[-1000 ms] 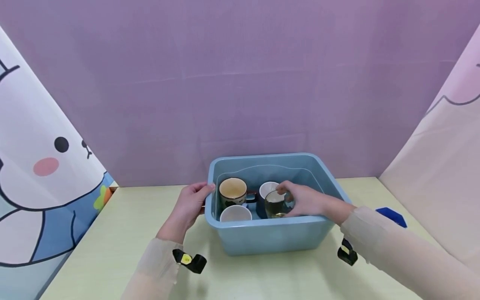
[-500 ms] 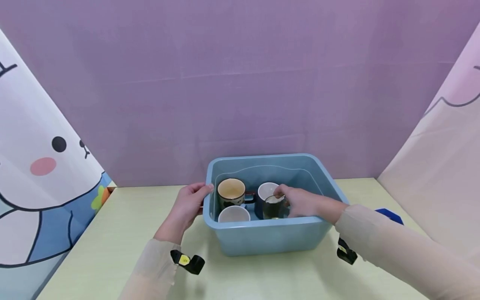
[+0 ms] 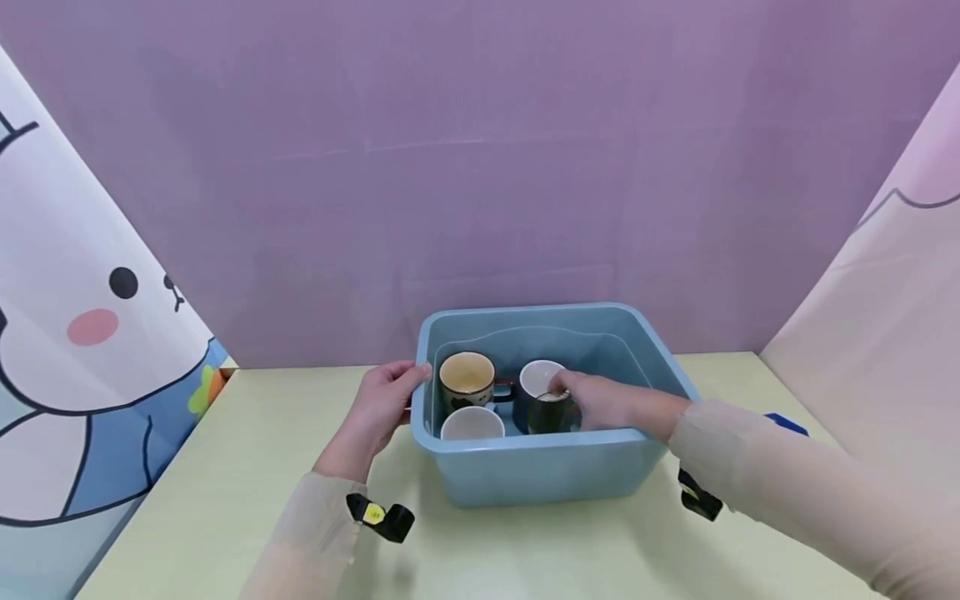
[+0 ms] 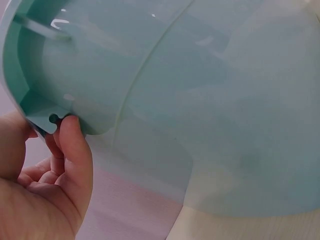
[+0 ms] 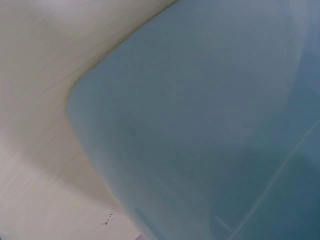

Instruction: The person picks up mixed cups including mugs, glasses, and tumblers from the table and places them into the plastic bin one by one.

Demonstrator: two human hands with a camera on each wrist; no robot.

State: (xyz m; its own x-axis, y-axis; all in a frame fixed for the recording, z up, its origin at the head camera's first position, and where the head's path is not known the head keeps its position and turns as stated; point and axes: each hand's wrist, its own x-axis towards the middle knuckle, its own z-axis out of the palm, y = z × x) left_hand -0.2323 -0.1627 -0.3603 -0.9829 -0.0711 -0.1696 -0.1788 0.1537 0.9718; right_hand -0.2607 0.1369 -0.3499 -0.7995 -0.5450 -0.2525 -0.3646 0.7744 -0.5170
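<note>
A light blue plastic tub [image 3: 540, 475] stands on the table. My left hand [image 3: 382, 404] pinches its left rim, and in the left wrist view the fingers of the left hand [image 4: 55, 185] curl under that edge. Reaching over the front right rim, my right hand [image 3: 603, 402] holds a clear glass cup [image 3: 546, 415] low inside the tub. Right behind the glass is a dark blue mug [image 3: 536, 380] with a white inside. A cream mug [image 3: 467, 377] with a dark handle sits at the left, with a white cup [image 3: 472, 424] in front of it. The right wrist view shows only the tub's outer wall [image 5: 175, 125] and tabletop.
A blue object [image 3: 787, 423] lies on the table [image 3: 247, 467] at the right, mostly hidden behind the right sleeve. A purple cloth [image 3: 480, 167] hangs behind the tub, with printed cartoon cloths at both sides.
My right hand has moved down and slightly left, carrying the glass cup lower into the tub beside the dark blue mug. My left hand keeps its hold on the rim.
</note>
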